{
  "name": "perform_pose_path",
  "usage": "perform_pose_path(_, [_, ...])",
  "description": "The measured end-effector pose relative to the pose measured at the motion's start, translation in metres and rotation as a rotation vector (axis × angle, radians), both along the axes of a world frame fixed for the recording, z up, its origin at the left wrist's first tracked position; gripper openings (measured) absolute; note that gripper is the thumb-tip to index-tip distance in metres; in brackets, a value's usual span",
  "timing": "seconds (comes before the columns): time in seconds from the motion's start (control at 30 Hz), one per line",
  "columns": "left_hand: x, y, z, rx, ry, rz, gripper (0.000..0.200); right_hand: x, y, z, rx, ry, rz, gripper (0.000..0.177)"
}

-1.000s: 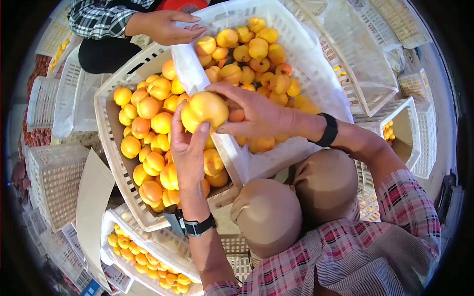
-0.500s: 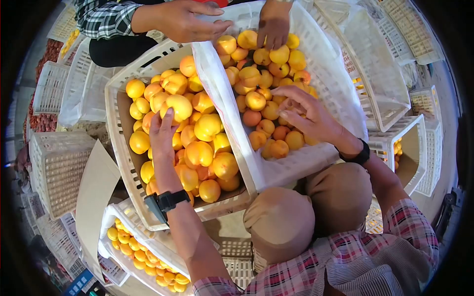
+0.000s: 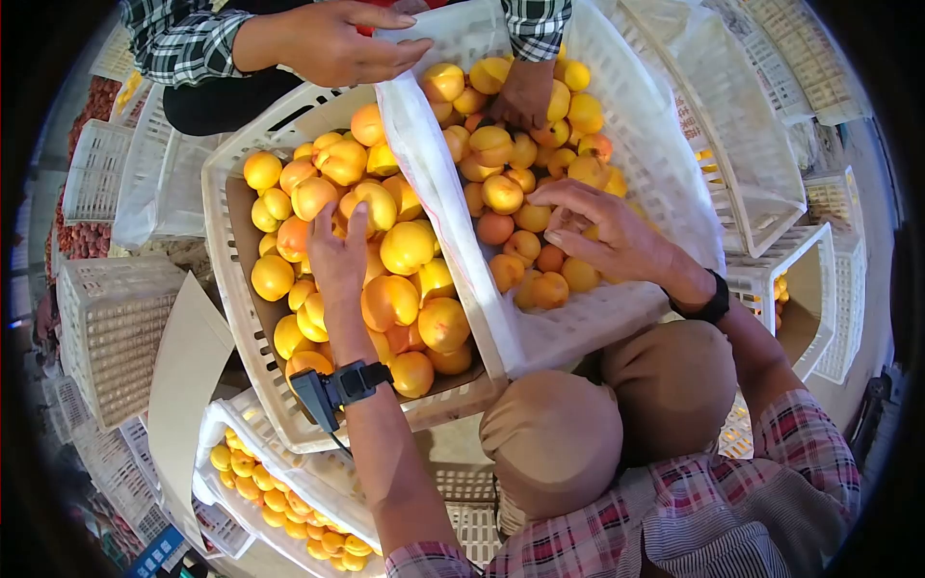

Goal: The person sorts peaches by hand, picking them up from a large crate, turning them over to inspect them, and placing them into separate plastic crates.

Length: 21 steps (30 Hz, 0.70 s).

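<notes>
Round, yellow-orange, peach-like fruits fill a white plastic crate with slotted sides, left of centre in the frame. Their skin looks smooth and catches bright light. Most are golden yellow; some deepen to orange, and several show a shallow crease running down one side. They lie heaped against one another over a brown lining.

My left hand is among them, thumb and forefinger parted in a V, the tips against the fruit, closed around none of it. A black device on a strap circles that wrist.

Just right of centre, my right hand hangs over a second crate, lined with white sheeting. Its fingers are loosely curved, with a gap between them and the thumb. A black wristband sits behind it. The smaller-looking yellow-orange fruits here are partly shaded, a few blushed reddish orange.

At the top of the frame, another person in black-and-white checked sleeves has one hand held out near the crates' shared edge and the other down on the second heap. My tan-covered knees are at lower centre.
</notes>
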<state>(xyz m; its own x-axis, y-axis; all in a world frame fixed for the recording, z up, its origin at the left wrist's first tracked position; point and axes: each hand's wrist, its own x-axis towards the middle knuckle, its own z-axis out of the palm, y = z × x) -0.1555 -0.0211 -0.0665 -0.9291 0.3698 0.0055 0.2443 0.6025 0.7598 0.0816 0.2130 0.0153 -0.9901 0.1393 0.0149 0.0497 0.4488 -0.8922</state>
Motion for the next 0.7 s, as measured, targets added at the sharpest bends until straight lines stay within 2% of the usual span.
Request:
perform_pose_path(0.07, [0.002, 0.011, 0.004, -0.150, 0.211, -0.078, 0.061, -0.001, 0.001, -0.004, -0.012, 0.000, 0.029, 0.037])
perform_pose_path(0.1, [0.005, 0.015, 0.009, -0.148, 0.209, -0.075, 0.061, -0.001, 0.001, -0.004, -0.011, -0.002, 0.033, 0.037])
perform_pose_path(0.17, [0.011, 0.025, 0.018, -0.435, 0.211, -0.117, 0.072, -0.001, 0.002, -0.004, 0.073, -0.058, 0.033, 0.036])
perform_pose_path(0.3, [0.012, 0.027, 0.013, -0.377, 0.159, -0.082, 0.075, -0.005, -0.002, -0.001, 0.100, -0.015, 0.043, 0.034])
perform_pose_path(0.37, [0.015, 0.027, 0.001, -0.108, 0.216, -0.179, 0.071, -0.006, -0.004, 0.001, 0.073, -0.012, 0.039, 0.032])
perform_pose_path(0.47, [0.020, 0.026, 0.002, -0.091, 0.171, -0.243, 0.070, -0.006, -0.003, -0.001, 0.102, -0.047, 0.055, 0.032])
perform_pose_path(0.6, [0.019, 0.020, 0.004, -0.124, 0.106, -0.201, 0.062, -0.008, -0.005, 0.000, 0.073, -0.070, 0.056, 0.031])
perform_pose_path(0.7, [0.019, 0.023, 0.005, -0.031, 0.009, -0.247, 0.060, -0.008, -0.005, -0.002, 0.101, -0.014, 0.074, 0.029])
